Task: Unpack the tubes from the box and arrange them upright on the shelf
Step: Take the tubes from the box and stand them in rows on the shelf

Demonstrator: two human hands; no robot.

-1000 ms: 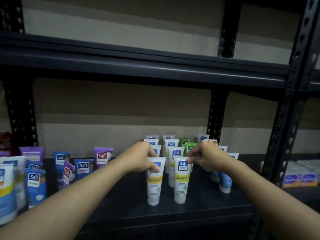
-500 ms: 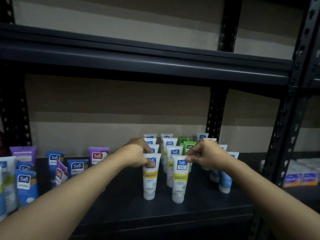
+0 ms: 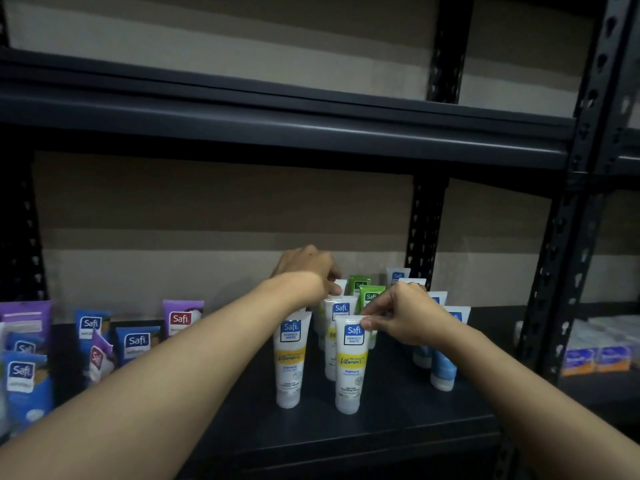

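The left front white tube [image 3: 290, 362] and right front white tube [image 3: 350, 368] each read "Safi PERFECT WHITE" above "Vitamin C"; the finer print is blurred. "Safi" also stands on the blue tubes [image 3: 136, 344], in red on a purple tube [image 3: 181, 317], and seemingly on a green tube [image 3: 370, 297].

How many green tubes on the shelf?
2. Rear green tube stands far back on the shelf; front green tube just before it, beside the right hand, which pinches a white tube. More may be hidden.
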